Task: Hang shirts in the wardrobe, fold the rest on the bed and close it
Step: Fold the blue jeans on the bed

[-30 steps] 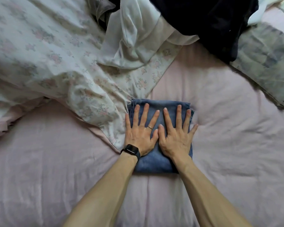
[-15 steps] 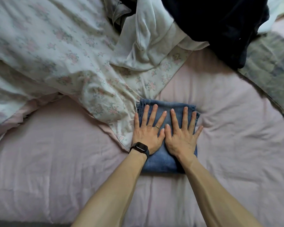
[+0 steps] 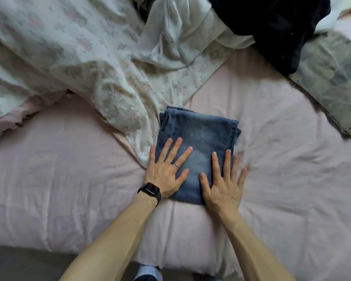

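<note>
**Jeans** (image 3: pixel 199 142): blue denim, folded to a compact rectangle. They lie flat on the bed (image 3: pixel 292 179), not far from its front edge. Stacked layers show at the far-left corner, and a stitched hem runs down the right side.

**Left hand** (image 3: pixel 166 171): flat, fingers straight and spread, pressing on the near-left part of the jeans. The heel of the palm overhangs their left edge. It grips nothing.

**Ring** (image 3: pixel 176 165): thin band on one finger of the left hand, over the jeans.

**Watch** (image 3: pixel 150 190): black, on the left wrist, just near-left of the jeans.

**Right hand** (image 3: pixel 223 183): flat, fingers straight and spread, pressing on the near-right part of the jeans. The little finger lies past their right edge, on the bed. It grips nothing.

**Bed**: pale pink cover, creased, under the jeans and around them on the near and right sides.

**Sheet** (image 3: pixel 89 57): white with a small floral print, rumpled, left of and beyond the jeans. Its edge touches their left side.

**White garment** (image 3: pixel 180 37): crumpled on the sheet, beyond the jeans.

**Dark garment** (image 3: pixel 272 27): heaped beyond and right of the jeans, well apart (black or navy, cannot tell).

**Grey cloth** (image 3: pixel 332 78): blurred pattern, far right of the jeans, running under the dark garment.

**Floor** (image 3: pixel 18 264): grey, nearer than the jeans, past the bed's front edge.

**Sock** (image 3: pixel 148 270): pale blue, on the floor, nearer than the jeans.
</note>
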The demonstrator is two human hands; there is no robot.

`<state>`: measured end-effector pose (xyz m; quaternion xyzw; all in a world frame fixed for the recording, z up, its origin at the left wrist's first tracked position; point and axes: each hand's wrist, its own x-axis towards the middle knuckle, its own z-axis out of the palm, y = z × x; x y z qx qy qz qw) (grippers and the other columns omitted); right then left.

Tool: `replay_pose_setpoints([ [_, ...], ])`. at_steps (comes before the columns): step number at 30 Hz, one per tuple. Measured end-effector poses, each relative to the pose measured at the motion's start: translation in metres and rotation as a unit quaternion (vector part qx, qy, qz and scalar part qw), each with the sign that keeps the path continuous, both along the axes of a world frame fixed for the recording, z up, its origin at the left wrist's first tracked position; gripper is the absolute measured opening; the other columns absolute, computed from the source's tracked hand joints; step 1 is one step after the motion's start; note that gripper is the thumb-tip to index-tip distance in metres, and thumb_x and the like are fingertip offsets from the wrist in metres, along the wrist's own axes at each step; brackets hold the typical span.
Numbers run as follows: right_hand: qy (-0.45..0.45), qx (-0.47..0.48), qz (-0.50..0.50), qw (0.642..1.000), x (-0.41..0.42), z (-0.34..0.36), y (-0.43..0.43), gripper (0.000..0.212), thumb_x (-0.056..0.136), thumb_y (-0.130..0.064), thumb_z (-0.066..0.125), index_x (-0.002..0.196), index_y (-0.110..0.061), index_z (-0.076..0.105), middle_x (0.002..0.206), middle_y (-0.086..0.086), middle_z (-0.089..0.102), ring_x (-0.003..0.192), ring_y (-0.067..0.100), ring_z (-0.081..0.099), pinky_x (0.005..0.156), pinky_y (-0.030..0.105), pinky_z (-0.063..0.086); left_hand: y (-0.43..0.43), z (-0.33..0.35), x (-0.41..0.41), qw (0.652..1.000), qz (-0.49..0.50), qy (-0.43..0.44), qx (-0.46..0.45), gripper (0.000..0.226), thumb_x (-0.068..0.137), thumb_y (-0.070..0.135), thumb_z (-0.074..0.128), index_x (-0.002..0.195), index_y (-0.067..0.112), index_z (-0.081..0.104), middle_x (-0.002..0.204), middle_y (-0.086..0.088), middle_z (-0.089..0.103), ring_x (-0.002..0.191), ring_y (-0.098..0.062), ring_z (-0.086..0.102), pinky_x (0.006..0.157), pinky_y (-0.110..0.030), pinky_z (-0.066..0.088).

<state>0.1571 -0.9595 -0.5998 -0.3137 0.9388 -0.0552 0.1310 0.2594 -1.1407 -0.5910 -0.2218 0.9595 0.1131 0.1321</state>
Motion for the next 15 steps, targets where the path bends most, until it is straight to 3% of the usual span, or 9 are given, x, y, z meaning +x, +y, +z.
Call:
replay_pose_setpoints([
  [4, -0.055, 0.021, -0.027, 0.998, 0.002, 0.019, -0.006, 0.074, 0.096, -0.064, 0.033, 0.16, -0.037, 0.009, 0.169, 0.0, -0.004, 0.156, 0.025, 0.0, 0.122, 0.058, 0.009, 0.006, 0.018, -0.001, 0.999, 0.034, 0.01, 0.006, 0.069, 0.096, 0.062, 0.029, 0.157, 0.043, 0.005, 0.168, 0.003, -0.008, 0.154, -0.019, -0.008, 0.12, -0.06, -0.001],
  [6, -0.084, 0.001, -0.068, 0.994, 0.003, 0.034, -0.009, 0.077, 0.093, -0.065, 0.037, 0.16, -0.037, 0.011, 0.169, 0.005, -0.003, 0.154, 0.03, 0.01, 0.12, 0.057, 0.02, 0.013, 0.032, -0.001, 0.992, 0.121, 0.023, 0.011, 0.074, 0.093, 0.065, 0.035, 0.158, 0.039, 0.012, 0.168, -0.006, -0.003, 0.154, -0.026, -0.001, 0.122, -0.054, 0.002],
  [8, -0.108, -0.038, -0.117, 0.986, 0.002, 0.046, -0.014, 0.082, 0.09, -0.065, 0.043, 0.16, -0.034, 0.013, 0.168, 0.013, 0.003, 0.146, 0.037, 0.028, 0.112, 0.054, 0.034, 0.022, 0.043, -0.003, 0.98, 0.195, 0.023, 0.025, 0.079, 0.09, 0.067, 0.043, 0.158, 0.036, 0.015, 0.166, -0.013, -0.001, 0.151, -0.035, 0.012, 0.121, -0.051, 0.016],
  [10, -0.143, -0.058, -0.135, 0.979, 0.001, 0.054, -0.021, 0.084, 0.089, -0.063, 0.048, 0.159, -0.039, 0.008, 0.167, 0.014, 0.006, 0.136, 0.04, 0.036, 0.109, 0.051, 0.037, 0.026, 0.049, -0.008, 0.971, 0.235, -0.004, 0.055, 0.083, 0.088, 0.069, 0.045, 0.158, 0.041, 0.01, 0.165, -0.015, -0.001, 0.145, -0.036, 0.017, 0.118, -0.049, 0.027],
  [15, -0.168, -0.027, -0.138, 0.976, -0.01, 0.059, -0.042, 0.086, 0.09, -0.064, 0.05, 0.155, -0.05, -0.005, 0.166, 0.016, 0.004, 0.125, 0.043, 0.037, 0.111, 0.048, 0.034, 0.007, 0.054, -0.019, 0.955, 0.268, -0.048, 0.119, 0.093, 0.078, 0.077, 0.054, 0.146, 0.063, -0.008, 0.157, -0.014, 0.01, 0.127, -0.037, 0.032, 0.113, -0.043, 0.028],
])
